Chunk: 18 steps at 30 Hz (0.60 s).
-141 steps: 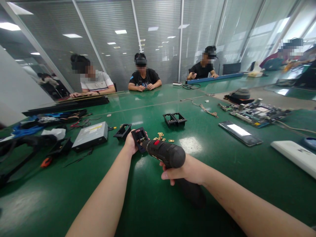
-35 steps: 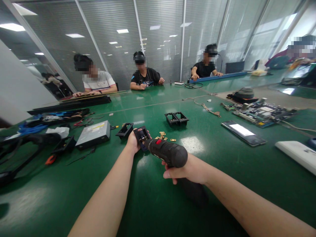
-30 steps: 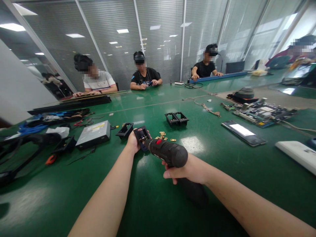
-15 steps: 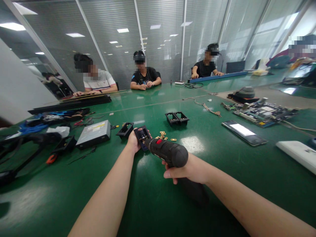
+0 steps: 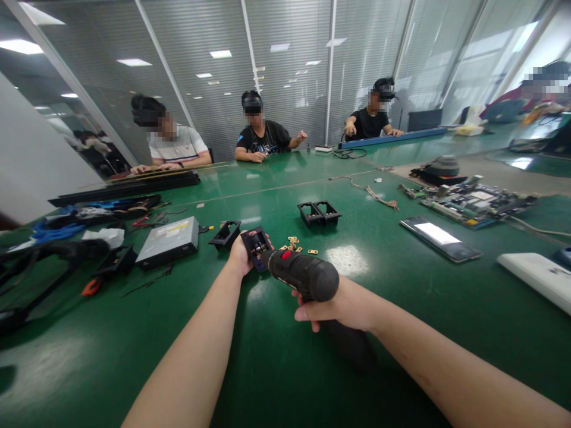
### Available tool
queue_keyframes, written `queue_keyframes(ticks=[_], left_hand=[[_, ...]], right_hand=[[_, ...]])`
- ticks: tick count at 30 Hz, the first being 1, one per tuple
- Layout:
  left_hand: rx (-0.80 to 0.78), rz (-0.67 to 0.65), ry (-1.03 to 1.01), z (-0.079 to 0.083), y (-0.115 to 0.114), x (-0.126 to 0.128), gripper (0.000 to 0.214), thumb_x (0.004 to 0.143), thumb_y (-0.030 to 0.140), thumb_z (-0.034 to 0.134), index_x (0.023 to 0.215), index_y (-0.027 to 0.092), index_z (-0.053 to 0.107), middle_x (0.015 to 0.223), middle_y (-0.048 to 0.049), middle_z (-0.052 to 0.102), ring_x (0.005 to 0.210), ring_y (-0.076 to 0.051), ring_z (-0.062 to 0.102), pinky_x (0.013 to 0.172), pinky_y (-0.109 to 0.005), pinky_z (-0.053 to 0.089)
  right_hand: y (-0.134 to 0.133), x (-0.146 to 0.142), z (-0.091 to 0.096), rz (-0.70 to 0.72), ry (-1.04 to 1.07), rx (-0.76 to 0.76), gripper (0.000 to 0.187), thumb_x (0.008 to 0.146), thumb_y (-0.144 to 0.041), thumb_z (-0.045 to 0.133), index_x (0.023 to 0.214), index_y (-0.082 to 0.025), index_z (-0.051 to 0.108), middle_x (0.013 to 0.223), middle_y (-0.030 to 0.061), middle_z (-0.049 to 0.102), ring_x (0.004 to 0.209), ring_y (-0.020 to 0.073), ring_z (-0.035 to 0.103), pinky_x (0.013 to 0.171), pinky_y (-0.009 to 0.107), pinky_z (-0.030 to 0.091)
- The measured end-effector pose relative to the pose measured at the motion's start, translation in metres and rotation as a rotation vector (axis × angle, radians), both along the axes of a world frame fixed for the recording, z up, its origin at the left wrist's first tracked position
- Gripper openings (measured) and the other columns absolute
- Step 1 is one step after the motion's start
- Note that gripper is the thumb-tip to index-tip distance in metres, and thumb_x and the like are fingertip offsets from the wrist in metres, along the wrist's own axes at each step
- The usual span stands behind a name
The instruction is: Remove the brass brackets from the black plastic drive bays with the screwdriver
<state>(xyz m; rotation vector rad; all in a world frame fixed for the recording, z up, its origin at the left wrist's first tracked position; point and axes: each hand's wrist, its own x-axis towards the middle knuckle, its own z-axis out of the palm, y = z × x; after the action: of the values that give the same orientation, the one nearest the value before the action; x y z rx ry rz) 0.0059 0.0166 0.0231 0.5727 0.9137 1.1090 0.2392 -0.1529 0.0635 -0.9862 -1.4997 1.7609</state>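
My left hand is closed around a black plastic socket frame, tilted up above the green table. My right hand grips a black cordless drill with a red switch on top. The drill's nose points into the frame; whether the bit touches a screw there is hidden. Small brass plates lie in a loose pile just beyond the drill. A similar black frame rests left of my left hand, and a joined pair of black frames stands farther back.
To the left are a disc drive, a black frame with an orange part and tangled cables. On the right lie a phone, a circuit board and a white case. Several people sit across the table.
My hands, the frame and the drill hold almost the same position. Across the table, the middle person has raised one hand, and the person on the right has lifted a hand slightly.
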Motion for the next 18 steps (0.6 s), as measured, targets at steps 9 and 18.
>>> queue_keyframes(ticks=[9, 18], left_hand=[[-0.005, 0.011, 0.005, -0.001, 0.001, 0.0, 0.034, 0.093, 0.031, 0.051, 0.103, 0.011, 0.076, 0.07, -0.0105, 0.073, 0.062, -0.027, 0.074, 0.061, -0.039, 0.063], [0.037, 0.008, 0.076, 0.004, -0.003, 0.004, 0.042, 0.098, 0.033, 0.04, 0.095, 0.01, 0.074, 0.067, -0.0138, 0.072, 0.059, -0.028, 0.072, 0.056, -0.039, 0.061]], right_hand=[[0.001, 0.002, -0.001, 0.013, -0.007, -0.002, 0.056, 0.07, -0.03, 0.094, 0.115, -0.018, 0.065, 0.093, 0.0014, 0.066, 0.063, 0.0175, 0.07, 0.055, 0.03, 0.054], [0.003, 0.0, -0.012, 0.006, 0.014, 0.016, 0.045, 0.07, -0.033, 0.095, 0.1, -0.017, 0.064, 0.083, -0.0001, 0.066, 0.059, 0.017, 0.069, 0.053, 0.029, 0.051]])
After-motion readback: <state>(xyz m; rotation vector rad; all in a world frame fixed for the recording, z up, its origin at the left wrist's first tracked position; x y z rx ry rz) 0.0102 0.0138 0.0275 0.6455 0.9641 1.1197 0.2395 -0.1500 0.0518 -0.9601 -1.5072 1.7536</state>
